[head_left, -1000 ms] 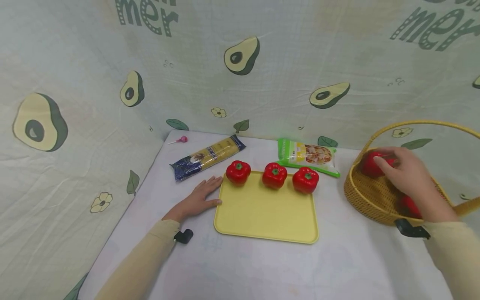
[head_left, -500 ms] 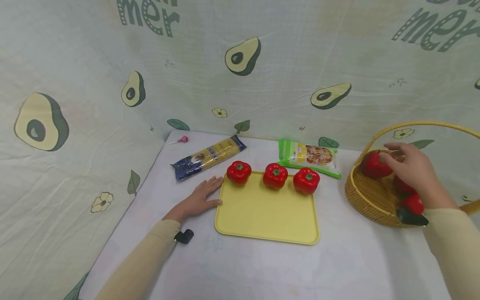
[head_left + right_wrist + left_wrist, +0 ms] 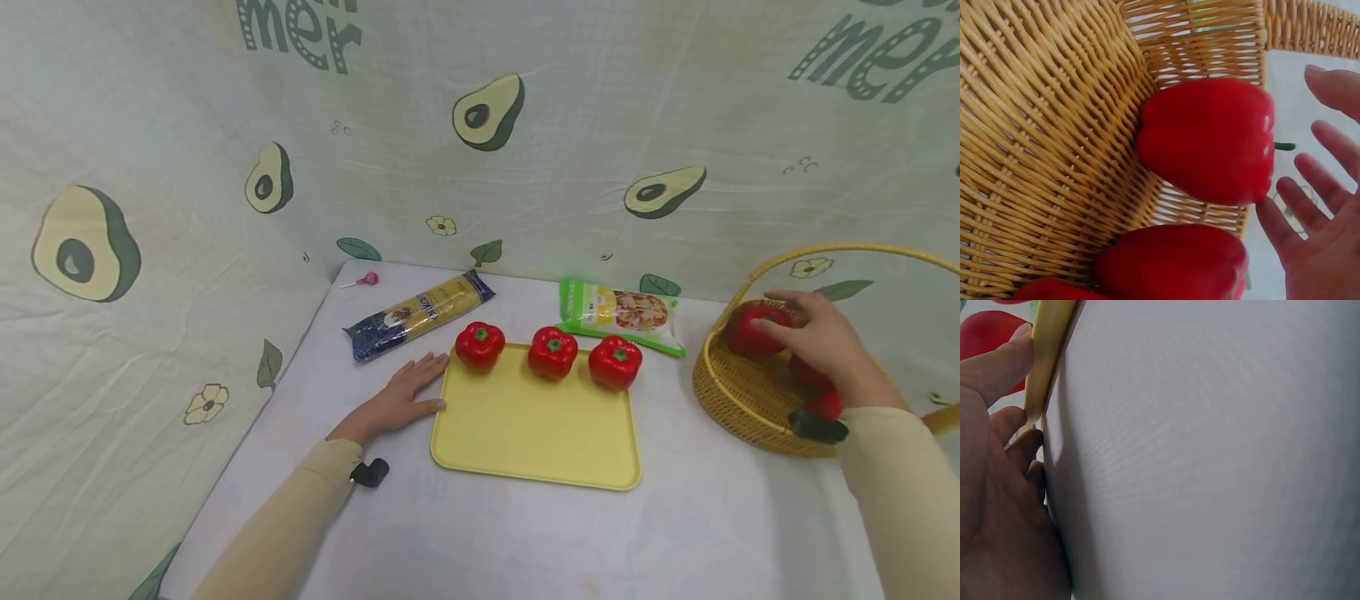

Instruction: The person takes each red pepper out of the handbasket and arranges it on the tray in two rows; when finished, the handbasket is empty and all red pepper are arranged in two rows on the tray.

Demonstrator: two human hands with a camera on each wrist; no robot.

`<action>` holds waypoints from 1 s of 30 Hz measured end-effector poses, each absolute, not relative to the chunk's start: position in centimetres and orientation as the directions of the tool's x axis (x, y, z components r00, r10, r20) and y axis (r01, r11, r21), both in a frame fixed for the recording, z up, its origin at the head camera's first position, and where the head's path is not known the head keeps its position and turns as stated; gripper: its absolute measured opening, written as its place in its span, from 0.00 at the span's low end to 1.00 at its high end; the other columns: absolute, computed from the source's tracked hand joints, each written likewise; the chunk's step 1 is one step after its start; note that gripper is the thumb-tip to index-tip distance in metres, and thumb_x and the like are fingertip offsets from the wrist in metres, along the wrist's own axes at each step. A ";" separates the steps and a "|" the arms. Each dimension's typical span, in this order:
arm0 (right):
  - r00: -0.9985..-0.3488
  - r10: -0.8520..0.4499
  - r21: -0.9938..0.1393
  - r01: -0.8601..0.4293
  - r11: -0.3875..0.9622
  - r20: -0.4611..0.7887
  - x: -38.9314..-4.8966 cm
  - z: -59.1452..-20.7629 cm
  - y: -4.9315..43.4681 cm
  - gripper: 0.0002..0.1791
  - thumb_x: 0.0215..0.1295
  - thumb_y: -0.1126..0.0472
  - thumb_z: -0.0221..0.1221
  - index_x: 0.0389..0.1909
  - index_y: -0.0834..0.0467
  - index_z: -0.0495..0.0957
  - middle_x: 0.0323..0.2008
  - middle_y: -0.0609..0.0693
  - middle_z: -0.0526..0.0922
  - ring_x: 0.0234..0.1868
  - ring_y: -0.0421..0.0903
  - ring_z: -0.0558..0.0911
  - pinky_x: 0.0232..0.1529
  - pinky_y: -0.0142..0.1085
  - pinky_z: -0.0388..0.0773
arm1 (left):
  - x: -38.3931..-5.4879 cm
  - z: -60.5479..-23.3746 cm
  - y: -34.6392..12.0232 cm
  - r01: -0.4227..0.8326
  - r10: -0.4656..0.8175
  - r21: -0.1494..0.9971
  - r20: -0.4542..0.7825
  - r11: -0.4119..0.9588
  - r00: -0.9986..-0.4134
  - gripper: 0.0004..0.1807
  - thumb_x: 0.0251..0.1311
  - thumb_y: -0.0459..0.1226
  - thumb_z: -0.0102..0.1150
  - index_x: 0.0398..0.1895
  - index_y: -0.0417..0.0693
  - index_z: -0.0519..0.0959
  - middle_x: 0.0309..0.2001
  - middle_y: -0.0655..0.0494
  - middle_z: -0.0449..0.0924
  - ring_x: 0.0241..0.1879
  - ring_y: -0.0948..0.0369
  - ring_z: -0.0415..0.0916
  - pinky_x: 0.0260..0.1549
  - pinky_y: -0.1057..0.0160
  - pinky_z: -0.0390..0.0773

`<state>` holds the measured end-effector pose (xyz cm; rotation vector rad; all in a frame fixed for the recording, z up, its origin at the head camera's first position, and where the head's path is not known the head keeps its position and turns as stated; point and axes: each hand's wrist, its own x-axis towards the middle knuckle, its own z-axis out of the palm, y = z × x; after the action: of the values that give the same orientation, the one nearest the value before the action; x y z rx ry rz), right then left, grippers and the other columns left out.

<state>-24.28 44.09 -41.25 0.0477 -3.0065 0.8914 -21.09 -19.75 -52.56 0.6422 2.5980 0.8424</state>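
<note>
In the head view my left hand (image 3: 397,400) lies flat on the table with spread fingers, its fingertips at the left edge of a yellow tray (image 3: 532,429). The left wrist view shows its thumb (image 3: 1007,359) against the tray's rim (image 3: 1047,353). My right hand (image 3: 821,342) hovers over a wicker basket (image 3: 738,408), beside a red bell pepper (image 3: 753,332). In the right wrist view its fingers spread around the green-stemmed end of that bell pepper (image 3: 1210,140); one fingertip is at or very near its skin. Two more red bell peppers (image 3: 1172,259) lie alongside in the basket, partly hidden.
Three red bell peppers (image 3: 552,352) stand along the tray's far edge. Behind are a blue and yellow pasta packet (image 3: 420,315), a green food packet (image 3: 622,315) and a pink lollipop (image 3: 367,278). The basket's tall handle (image 3: 847,247) arches over the right side.
My right hand, over the bell pepper a second ago, has drawn slightly back to the right, uncovering more of the peppers in the basket. My left hand stays in place.
</note>
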 end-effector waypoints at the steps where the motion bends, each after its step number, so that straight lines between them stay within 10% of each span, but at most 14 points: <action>1: -1.000 -0.030 -0.544 -0.030 0.839 0.007 -24.3 -41.3 44.2 0.40 0.72 0.46 0.61 0.73 0.68 0.62 0.66 0.77 0.61 0.60 0.77 0.66 0.56 0.71 0.62 | -21.1 -52.5 -19.7 0.312 0.510 0.615 -0.173 0.724 -0.843 0.46 0.70 0.56 0.58 0.83 0.58 0.48 0.82 0.60 0.45 0.81 0.58 0.33 0.79 0.51 0.33; 30: -0.987 -0.034 -0.426 0.038 0.904 -0.160 -25.0 -42.5 45.0 0.51 0.67 0.35 0.61 0.75 0.68 0.56 0.65 0.83 0.54 0.63 0.81 0.58 0.59 0.77 0.57 | -21.2 -52.7 -19.8 0.306 0.501 0.607 -0.179 0.734 -0.847 0.46 0.69 0.57 0.58 0.83 0.59 0.48 0.82 0.61 0.45 0.81 0.59 0.33 0.79 0.52 0.33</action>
<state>-24.97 44.95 -42.53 -0.0037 -3.2244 0.7278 -21.16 -19.78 -52.68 0.6270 2.6056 0.8275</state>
